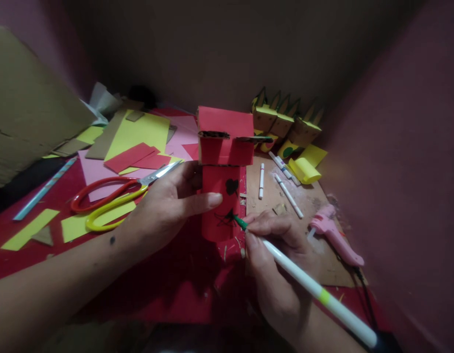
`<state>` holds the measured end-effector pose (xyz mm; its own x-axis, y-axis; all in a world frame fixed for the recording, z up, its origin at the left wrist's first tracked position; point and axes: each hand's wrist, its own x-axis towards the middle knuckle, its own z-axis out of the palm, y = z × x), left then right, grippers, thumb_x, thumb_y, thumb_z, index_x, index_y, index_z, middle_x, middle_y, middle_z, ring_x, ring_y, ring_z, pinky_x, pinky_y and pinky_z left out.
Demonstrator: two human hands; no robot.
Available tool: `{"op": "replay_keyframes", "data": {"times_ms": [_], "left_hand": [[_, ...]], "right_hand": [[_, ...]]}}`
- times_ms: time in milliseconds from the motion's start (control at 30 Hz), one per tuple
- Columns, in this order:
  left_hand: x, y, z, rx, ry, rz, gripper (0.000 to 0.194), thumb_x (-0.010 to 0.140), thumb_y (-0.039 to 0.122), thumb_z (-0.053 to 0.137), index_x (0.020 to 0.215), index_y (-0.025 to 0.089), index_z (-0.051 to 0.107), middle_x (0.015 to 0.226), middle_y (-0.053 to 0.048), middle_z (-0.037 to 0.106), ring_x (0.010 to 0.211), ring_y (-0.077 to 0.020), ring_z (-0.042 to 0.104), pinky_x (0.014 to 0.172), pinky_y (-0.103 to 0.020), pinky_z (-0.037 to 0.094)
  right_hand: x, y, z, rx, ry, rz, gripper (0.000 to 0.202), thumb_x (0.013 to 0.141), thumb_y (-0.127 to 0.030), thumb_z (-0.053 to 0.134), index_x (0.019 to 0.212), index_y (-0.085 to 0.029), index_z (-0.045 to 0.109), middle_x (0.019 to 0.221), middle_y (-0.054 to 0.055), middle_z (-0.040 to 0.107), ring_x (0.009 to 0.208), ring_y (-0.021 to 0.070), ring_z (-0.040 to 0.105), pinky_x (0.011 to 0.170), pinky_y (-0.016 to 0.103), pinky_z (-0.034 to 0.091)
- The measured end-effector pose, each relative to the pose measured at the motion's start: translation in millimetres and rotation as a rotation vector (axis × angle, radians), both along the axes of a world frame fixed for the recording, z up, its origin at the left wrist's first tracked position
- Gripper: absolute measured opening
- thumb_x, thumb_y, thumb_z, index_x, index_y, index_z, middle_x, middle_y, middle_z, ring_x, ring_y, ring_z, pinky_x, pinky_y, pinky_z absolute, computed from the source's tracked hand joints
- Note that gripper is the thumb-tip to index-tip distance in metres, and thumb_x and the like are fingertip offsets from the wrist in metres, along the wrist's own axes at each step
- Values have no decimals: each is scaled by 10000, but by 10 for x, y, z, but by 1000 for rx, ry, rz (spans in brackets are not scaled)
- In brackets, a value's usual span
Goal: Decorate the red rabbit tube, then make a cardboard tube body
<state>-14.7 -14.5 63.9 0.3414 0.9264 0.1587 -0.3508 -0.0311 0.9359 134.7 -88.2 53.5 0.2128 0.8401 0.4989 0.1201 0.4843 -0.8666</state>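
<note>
"Red paper-and-cardboard figure [215,177], where is it?"

"Upright over the middle of the red desk [156,296], by the left edge of the brown cardboard sheet [330,272]. Whether it rests there, I can't tell."

"Each grip?"

"Left hand [166,208] clamped on its tube, thumb in front; right hand [276,287] closed around a long white green-tipped marker [304,279], at the black drawing [229,215]."

"Risks?"

"A slipping thumb could let the tube turn and skew the line; pressing hard could dent it."
</note>
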Motion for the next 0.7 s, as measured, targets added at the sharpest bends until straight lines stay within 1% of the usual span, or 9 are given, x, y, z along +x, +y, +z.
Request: {"op": "replay_keyframes", "data": {"times_ms": [67, 167, 367, 533, 700], "left_hand": [[-3, 1, -4, 1, 2, -5, 395, 729, 169, 755, 1098, 168, 617, 1114, -68, 679, 1057, -265, 631, 825, -310, 539], [-2, 3, -1, -11, -5, 3, 387, 717, 176, 761, 1077, 162, 620, 1094, -70, 683, 1033, -263, 637, 815, -318, 540], [15, 11, 9, -15, -9, 4, 391, 712, 181, 767, 1072, 167, 614, 1097, -73, 681, 1027, -261, 635, 805, -314, 534], [1, -6, 10, -28, -6, -2, 383, 730, 188, 760, 1082, 171, 609, 1122, -72, 670, 1058, -268, 623, 823, -316, 527], [-16, -11, -6, -9, 2, -13, 381, 740, 187, 753, 1096, 184, 616, 1136, -69, 666, 1072, -269, 618, 841, -322, 524]], "right_hand": [[9, -1, -12, -9, 12, 3, 163, 789, -82, 563, 805, -243, 585, 742, -33, 595, 752, 109, 599, 674, 229, 481], [17, -12, -25, -10, 45, -28, 159, 775, -84, 574, 783, -243, 579, 751, -27, 595, 812, 134, 612, 729, 267, 486], [20, -20, -26, -24, 42, 7, 140, 784, -95, 570, 802, -234, 578, 739, -8, 602, 803, 153, 609, 724, 296, 489], [4, -3, -8, -34, 10, -28, 131, 786, -96, 570, 779, -227, 575, 744, -9, 602, 694, 124, 597, 623, 254, 480], [8, -20, -15, -7, -66, -16, 158, 785, -75, 566, 799, -233, 564, 721, -27, 571, 608, 96, 541, 537, 225, 412]]}}
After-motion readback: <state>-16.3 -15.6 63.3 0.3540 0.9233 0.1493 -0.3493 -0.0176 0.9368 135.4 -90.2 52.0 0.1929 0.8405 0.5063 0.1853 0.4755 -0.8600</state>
